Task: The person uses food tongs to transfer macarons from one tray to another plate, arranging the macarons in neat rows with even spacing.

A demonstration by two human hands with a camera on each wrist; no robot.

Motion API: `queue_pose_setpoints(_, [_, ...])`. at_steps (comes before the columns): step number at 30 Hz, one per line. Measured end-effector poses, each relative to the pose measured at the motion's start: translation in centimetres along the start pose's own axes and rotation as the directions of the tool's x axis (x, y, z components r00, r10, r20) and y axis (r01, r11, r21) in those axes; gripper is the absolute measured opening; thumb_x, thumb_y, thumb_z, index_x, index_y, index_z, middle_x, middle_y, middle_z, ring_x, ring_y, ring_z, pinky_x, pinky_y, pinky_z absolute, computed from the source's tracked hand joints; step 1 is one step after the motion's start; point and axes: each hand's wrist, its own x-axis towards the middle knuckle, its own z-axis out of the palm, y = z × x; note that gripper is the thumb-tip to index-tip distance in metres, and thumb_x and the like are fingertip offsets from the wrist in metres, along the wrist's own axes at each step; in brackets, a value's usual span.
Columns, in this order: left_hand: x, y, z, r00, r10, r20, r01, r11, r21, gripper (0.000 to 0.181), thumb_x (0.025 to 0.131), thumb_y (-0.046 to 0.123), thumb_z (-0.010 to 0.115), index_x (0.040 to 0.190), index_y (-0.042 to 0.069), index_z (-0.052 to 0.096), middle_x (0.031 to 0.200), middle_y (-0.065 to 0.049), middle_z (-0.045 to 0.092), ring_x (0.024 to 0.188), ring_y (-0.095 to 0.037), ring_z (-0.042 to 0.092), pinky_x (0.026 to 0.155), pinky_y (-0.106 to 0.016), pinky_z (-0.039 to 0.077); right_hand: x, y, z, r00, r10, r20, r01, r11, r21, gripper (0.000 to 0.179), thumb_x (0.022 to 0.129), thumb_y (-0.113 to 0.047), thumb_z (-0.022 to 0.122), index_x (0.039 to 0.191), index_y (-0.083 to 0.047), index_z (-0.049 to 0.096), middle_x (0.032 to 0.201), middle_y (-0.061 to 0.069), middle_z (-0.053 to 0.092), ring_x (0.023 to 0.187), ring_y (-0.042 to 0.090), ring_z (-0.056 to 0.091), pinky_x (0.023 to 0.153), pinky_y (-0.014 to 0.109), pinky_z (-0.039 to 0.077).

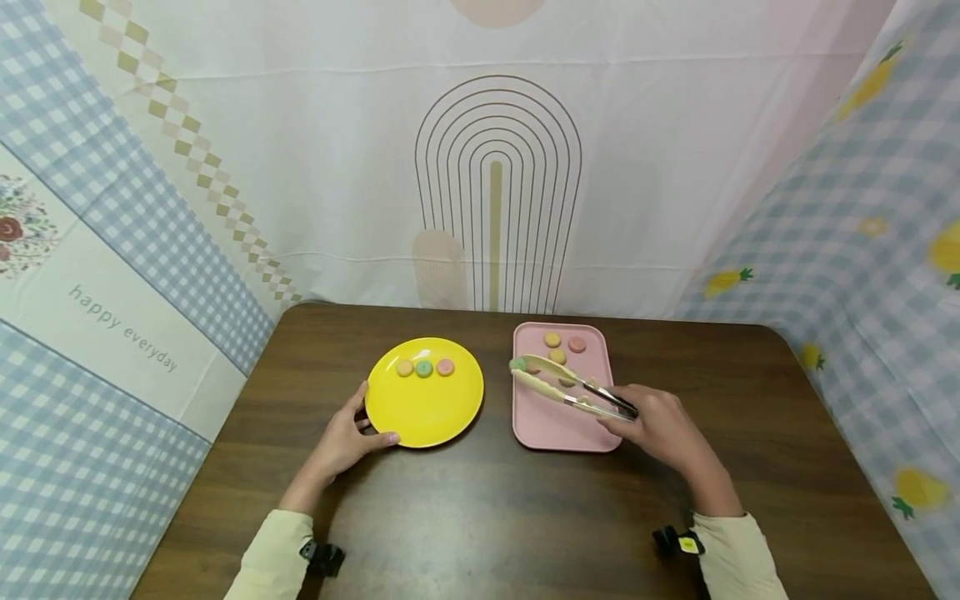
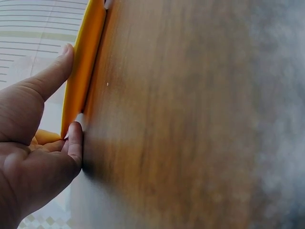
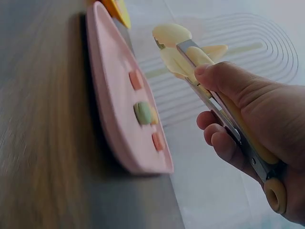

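Tongs (image 1: 543, 387) in the right hand (image 1: 660, 423), a green cookie (image 1: 518, 364) pinched between their tips.
Nearest are two pale sleeves (image 1: 738, 557), with a black device (image 1: 322, 557) at each wrist. The left hand (image 1: 351, 437) pinches a yellow plate (image 1: 423, 412) by its left rim, thumb and fingers parted around the edge. The right hand grips the tongs, thumb against one arm and fingers curled round the other. They slant above a pink tray (image 1: 558, 429), their tips appearing over its left edge. Plate and tray stand apart on a brown table (image 1: 450, 517). Farther in, cookies lie in the tray, some partly hidden by the tongs, and a row of three cookies (image 1: 424, 368), yellow, green and pink, sits on the plate's far half. Behind hangs a white cloth (image 1: 337, 167) with an arch pattern.
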Motion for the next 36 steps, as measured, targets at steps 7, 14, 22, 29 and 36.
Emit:
queue_pose_setpoints(7, [0.0,0.1,-0.1,1.000,-0.004,-0.001,0.004,1.000,0.005,0.118,0.084,0.033,0.087,0.164,0.001,0.005,0.162,-0.029,0.027,0.137,-0.042,0.049,0.109,-0.049,0.047,2.6,-2.0,1.0,0.998,-0.058,0.021,0.057,0.997,0.044,0.033,0.084,-0.025,0.086,0.109,-0.006,0.076,0.082,0.000,0.067,0.067,0.009,0.049,0.057,0.026,0.044])
queue_pose_setpoints(14, [0.1,0.0,0.0,1.000,-0.012,-0.006,0.012,1.000,0.002,0.119,0.082,0.032,0.088,0.164,0.002,0.006,0.163,-0.027,0.028,0.138,-0.040,0.049,0.108,-0.048,0.047,5.0,-3.8,2.7,0.986,-0.164,-0.003,0.164,0.986,0.030,0.031,0.080,-0.022,0.088,0.105,-0.006,0.077,0.084,-0.001,0.071,0.068,0.008,0.055,0.060,0.032,0.051])
queue_pose_setpoints(22, [0.1,-0.1,0.1,1.000,0.010,-0.003,-0.010,1.000,-0.014,0.117,0.084,0.027,0.087,0.163,0.000,0.006,0.160,-0.029,0.031,0.136,-0.042,0.051,0.107,-0.046,0.049,7.1,-6.1,5.0,0.985,-0.151,0.080,0.141,0.983,0.122,0.030,0.084,-0.024,0.085,0.109,-0.008,0.078,0.082,-0.007,0.069,0.069,0.010,0.058,0.063,0.028,0.052])
queue_pose_setpoints(29, [0.1,-0.1,0.1,1.000,0.006,-0.006,-0.006,1.000,0.003,0.117,0.084,0.030,0.087,0.163,0.001,0.006,0.161,-0.028,0.030,0.136,-0.041,0.051,0.107,-0.046,0.049,8.6,-7.9,6.9,0.977,-0.122,0.173,0.098,0.986,0.137,0.038,0.086,-0.029,0.084,0.118,-0.009,0.077,0.095,-0.001,0.076,0.073,0.005,0.059,0.067,0.025,0.053])
queue_pose_setpoints(36, [0.0,0.0,0.1,1.000,0.003,-0.003,-0.003,1.000,-0.002,0.117,0.084,0.029,0.087,0.163,0.001,0.006,0.161,-0.028,0.029,0.136,-0.041,0.051,0.107,-0.046,0.049,9.8,-8.9,8.2,0.962,-0.138,0.234,0.105,0.984,0.146,0.037,0.088,-0.025,0.083,0.119,-0.006,0.076,0.101,0.004,0.077,0.078,0.010,0.064,0.069,0.027,0.056])
